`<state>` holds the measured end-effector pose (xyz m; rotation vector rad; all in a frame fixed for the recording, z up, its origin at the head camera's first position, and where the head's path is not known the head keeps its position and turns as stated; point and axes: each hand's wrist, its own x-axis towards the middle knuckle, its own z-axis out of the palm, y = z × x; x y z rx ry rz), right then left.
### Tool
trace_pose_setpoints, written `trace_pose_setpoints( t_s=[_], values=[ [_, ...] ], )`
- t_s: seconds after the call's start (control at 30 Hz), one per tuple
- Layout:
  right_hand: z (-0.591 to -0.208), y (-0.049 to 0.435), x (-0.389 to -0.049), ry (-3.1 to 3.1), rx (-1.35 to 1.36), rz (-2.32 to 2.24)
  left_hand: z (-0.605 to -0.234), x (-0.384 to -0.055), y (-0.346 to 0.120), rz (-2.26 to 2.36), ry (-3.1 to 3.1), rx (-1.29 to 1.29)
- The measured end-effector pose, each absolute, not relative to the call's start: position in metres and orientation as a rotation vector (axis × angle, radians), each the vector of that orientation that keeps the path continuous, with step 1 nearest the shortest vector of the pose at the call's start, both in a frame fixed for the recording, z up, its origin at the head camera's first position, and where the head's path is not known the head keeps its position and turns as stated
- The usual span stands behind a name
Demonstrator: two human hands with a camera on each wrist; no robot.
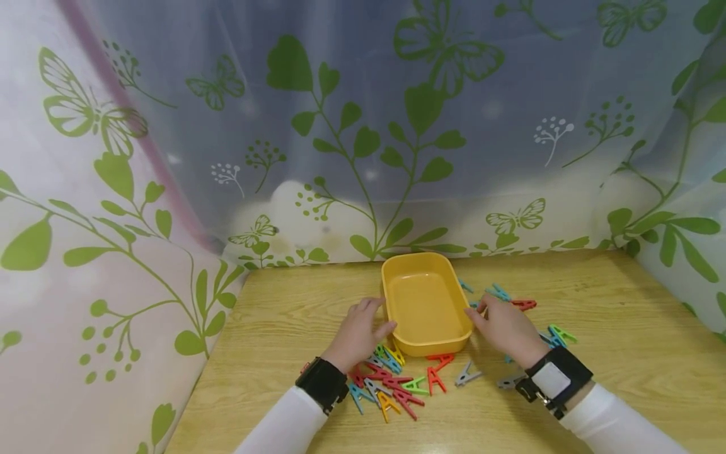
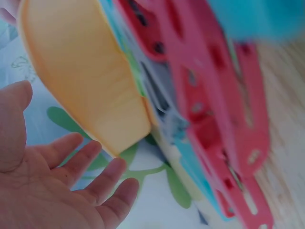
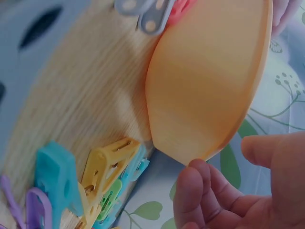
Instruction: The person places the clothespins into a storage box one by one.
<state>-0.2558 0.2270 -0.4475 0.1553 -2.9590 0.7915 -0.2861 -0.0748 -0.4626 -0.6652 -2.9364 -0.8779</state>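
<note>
An empty yellow plastic basin [image 1: 428,306] stands on the wooden table, with a hand at each long side. My left hand [image 1: 356,331] is beside its left wall, fingertips right at the rim; in the left wrist view the fingers [image 2: 108,177] are spread and relaxed. On the other side, my right hand [image 1: 503,325] has thumb and fingertips close to the right wall. The right wrist view shows its fingers [image 3: 228,186] loosely bent, overlapping the basin's [image 3: 205,81] far corner. Neither palm holds anything. Colourful clothespins [image 1: 391,381] lie heaped in front of the basin, below my left hand.
More clothespins [image 1: 558,335] are scattered right of the basin, partly hidden by my right hand. A grey clothespin [image 1: 467,374] lies apart in front. Behind the table [image 1: 272,315] hangs a curtain [image 1: 351,126] with green leaves and butterflies, also along both sides.
</note>
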Motion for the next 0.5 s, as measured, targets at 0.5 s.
trace_pose_setpoints(
  t_s=[0.5],
  values=[
    [-0.453,0.226,-0.287,-2.921,0.138,0.855,-0.456,-0.255,-0.062,-0.859,-2.968,-0.629]
  ],
)
